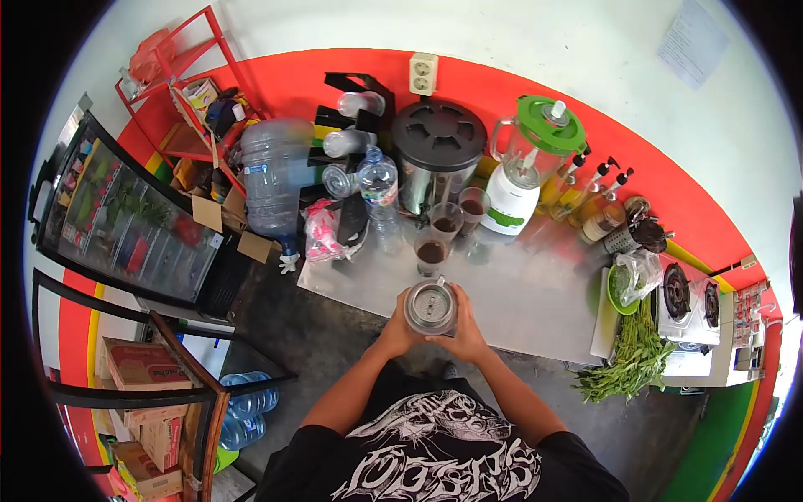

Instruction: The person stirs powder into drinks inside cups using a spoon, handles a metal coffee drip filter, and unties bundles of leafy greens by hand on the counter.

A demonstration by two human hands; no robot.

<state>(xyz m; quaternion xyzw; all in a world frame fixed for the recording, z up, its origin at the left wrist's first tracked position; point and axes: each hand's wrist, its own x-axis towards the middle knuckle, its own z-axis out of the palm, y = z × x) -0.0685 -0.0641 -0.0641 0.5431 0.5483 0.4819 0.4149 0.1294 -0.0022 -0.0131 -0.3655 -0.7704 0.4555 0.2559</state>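
Two hands [433,322] around a lidded jar [431,306], dark-filled cups [432,253], green-lidded blender [520,167], steel counter [519,293]

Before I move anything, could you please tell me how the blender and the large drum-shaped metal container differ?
The blender has a green lid, while the metal container has a black one. The blender's jar is see-through above a white base; the container's body is shiny metal. Both stand upright, lids on, on the metal table.
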